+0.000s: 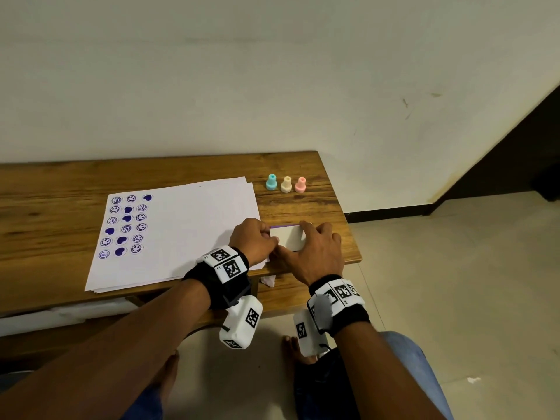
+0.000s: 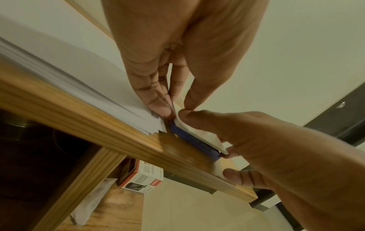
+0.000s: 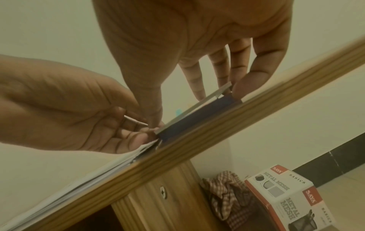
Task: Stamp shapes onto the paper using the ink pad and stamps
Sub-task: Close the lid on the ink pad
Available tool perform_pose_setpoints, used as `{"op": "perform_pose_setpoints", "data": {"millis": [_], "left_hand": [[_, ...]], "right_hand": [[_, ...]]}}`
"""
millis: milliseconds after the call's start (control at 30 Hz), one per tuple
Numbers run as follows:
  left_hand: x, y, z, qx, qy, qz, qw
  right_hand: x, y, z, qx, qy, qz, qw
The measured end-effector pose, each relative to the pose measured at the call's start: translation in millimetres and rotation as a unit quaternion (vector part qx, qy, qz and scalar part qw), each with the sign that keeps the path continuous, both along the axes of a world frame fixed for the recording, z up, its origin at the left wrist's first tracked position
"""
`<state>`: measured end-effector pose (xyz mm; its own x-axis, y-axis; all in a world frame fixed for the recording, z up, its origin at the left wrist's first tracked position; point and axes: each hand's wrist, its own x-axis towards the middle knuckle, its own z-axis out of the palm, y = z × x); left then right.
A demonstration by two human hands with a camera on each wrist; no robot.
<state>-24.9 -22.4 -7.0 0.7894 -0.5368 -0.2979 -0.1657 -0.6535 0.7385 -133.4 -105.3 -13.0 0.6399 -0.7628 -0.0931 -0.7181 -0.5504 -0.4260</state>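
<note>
The ink pad [image 1: 288,236], with a white lid over a dark blue base [image 3: 197,120], lies on the wooden table [image 1: 60,192] beside the paper's right edge. My left hand [image 1: 272,241] pinches the lid's left corner [image 2: 175,114]. My right hand [image 1: 303,241] grips the pad, thumb at the near left corner and fingers on the far right end. A thin gap shows between lid and base. The white paper stack [image 1: 188,231] carries purple smiley and heart prints [image 1: 127,225] in its left part. Teal [image 1: 271,181], cream [image 1: 286,184] and pink [image 1: 300,185] stamps stand behind the pad.
The pad sits close to the table's front edge [image 2: 118,129] and right end. Below the table are a cardboard box [image 3: 286,192] and a checked cloth [image 3: 227,187]. A plain wall runs behind the table, with tiled floor to the right.
</note>
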Motion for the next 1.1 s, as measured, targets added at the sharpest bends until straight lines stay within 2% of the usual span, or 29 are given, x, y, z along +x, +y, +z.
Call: {"op": "perform_pose_setpoints", "data": {"millis": [300, 667, 1000, 1100], "left_hand": [[-2, -5, 0, -0.002, -0.004, -0.007, 1.0], [2, -4, -2, 0.011, -0.004, -0.02, 1.0], [3, -7, -3, -0.003, 0.011, -0.012, 1.0], [6, -7, -3, 0.006, 0.003, -0.031, 1.0]], "right_hand": [[1, -9, 1, 0.041, -0.007, -0.029, 0.999], [0, -36, -4, 0.117, -0.108, -0.083, 0.984], [-1, -45, -5, 0.176, -0.128, -0.12, 0.969], [-3, -48, -4, 0.199, -0.134, -0.125, 0.963]]}}
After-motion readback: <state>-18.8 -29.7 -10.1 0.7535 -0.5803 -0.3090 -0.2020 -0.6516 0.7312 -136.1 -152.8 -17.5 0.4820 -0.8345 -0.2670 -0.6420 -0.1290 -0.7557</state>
